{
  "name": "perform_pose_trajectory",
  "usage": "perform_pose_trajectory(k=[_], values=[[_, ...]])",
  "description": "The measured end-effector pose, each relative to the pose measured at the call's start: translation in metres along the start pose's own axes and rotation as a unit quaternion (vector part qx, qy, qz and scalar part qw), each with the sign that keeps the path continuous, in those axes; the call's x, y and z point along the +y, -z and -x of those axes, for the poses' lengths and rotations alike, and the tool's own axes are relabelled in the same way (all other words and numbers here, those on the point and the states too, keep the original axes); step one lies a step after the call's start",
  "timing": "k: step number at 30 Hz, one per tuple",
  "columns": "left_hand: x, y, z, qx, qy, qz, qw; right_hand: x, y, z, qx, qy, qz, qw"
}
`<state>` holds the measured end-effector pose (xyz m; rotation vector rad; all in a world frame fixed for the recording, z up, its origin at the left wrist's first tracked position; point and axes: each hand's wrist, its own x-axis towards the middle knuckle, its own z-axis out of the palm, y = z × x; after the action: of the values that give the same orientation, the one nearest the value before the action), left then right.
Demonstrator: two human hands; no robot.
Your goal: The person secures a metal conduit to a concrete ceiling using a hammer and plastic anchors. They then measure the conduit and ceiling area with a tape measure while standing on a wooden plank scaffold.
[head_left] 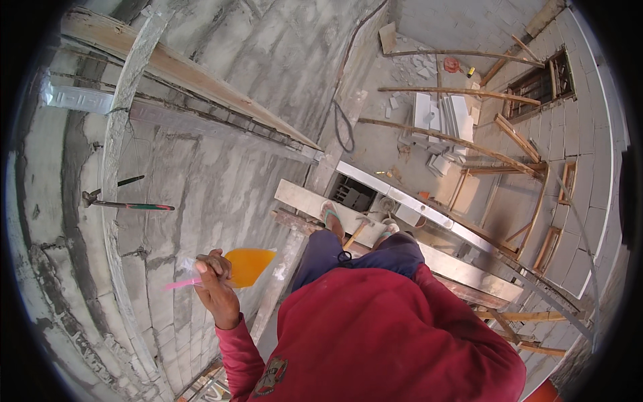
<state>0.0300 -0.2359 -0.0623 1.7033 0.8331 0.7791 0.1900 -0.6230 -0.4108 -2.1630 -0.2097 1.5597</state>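
Observation:
My left hand (219, 287) is raised beside the block wall at the left, its fingers closed around the gathered top of a clear plastic bag of orange drink (250, 266). The bag points to the right, toward my knee. A pink straw (179, 284) sticks out on the other side of the fingers. My right sleeve (462, 315) reaches down toward my right thigh; the hand beyond it is hidden. Between my sandalled feet a hammer (359, 229) with a wooden handle rests on the plank (462, 271).
A tool with a red and green handle (137, 206) hangs at the upright timber (115, 167) on the left wall. Past the plank, the room's floor lies well below, with white blocks (442, 117) and rubble. Bent wooden poles (462, 137) cross that space. A cable loop (343, 127) hangs nearby.

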Motion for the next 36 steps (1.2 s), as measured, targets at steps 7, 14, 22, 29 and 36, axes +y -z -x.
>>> perform_pose_trajectory(k=[7,14,22,29,36], values=[[-0.033,-0.012,0.014,-0.033,0.043,0.029,0.998,0.004,0.011,0.013,-0.008,0.031,0.038,0.999],[-0.055,-0.028,0.018,-0.107,0.074,-0.025,0.991,0.026,0.056,0.059,-0.047,0.202,0.129,0.970],[-0.068,-0.055,0.000,-0.163,0.086,-0.058,0.981,0.003,0.044,0.112,0.189,0.131,0.172,0.958],[-0.070,-0.065,-0.022,-0.228,0.082,-0.086,0.966,0.029,0.034,0.087,0.051,0.079,-0.008,0.996],[-0.073,-0.073,-0.038,-0.272,0.040,-0.117,0.954,-0.022,0.055,0.101,0.187,0.018,0.313,0.931]])
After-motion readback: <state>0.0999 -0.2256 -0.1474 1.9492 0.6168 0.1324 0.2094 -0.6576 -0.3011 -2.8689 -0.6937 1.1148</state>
